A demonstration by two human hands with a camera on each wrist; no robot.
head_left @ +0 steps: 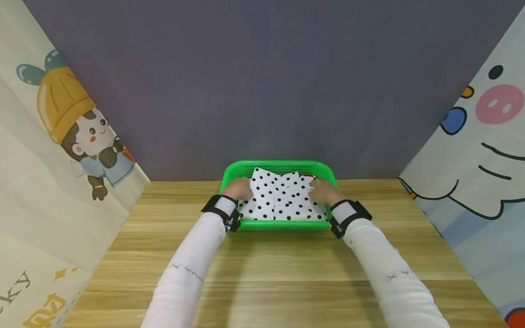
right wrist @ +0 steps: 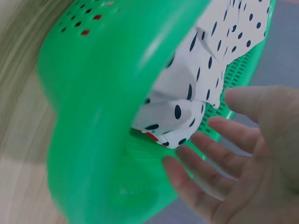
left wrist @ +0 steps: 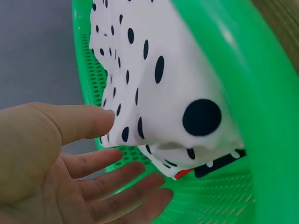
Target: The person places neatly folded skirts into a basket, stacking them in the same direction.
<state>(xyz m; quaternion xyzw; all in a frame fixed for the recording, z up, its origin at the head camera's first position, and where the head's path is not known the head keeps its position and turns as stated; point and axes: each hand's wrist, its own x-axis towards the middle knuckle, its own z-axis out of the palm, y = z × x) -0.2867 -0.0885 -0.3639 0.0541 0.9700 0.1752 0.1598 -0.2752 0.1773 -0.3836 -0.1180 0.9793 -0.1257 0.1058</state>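
A piece of white cloth with black polka dots (head_left: 283, 196) lies folded in a green plastic basket (head_left: 283, 225). Bits of red, and a black strip with white dots, show beneath its edge in the left wrist view. At the basket's left end is my left hand (head_left: 240, 188), its fingers (left wrist: 112, 184) extended and spread, with the thumb tip right at the cloth's side. My right hand (head_left: 323, 191) is at the opposite end, palm toward the cloth, fingers (right wrist: 205, 172) loosely straight and separated. Neither hand grips anything.
The basket stands on a wood-grain table (head_left: 279, 282) near its back edge, against a dark grey panel (head_left: 262, 91). Cartoon-printed curtains flank the table, one on the left (head_left: 41, 182) and one on the right (head_left: 459, 182).
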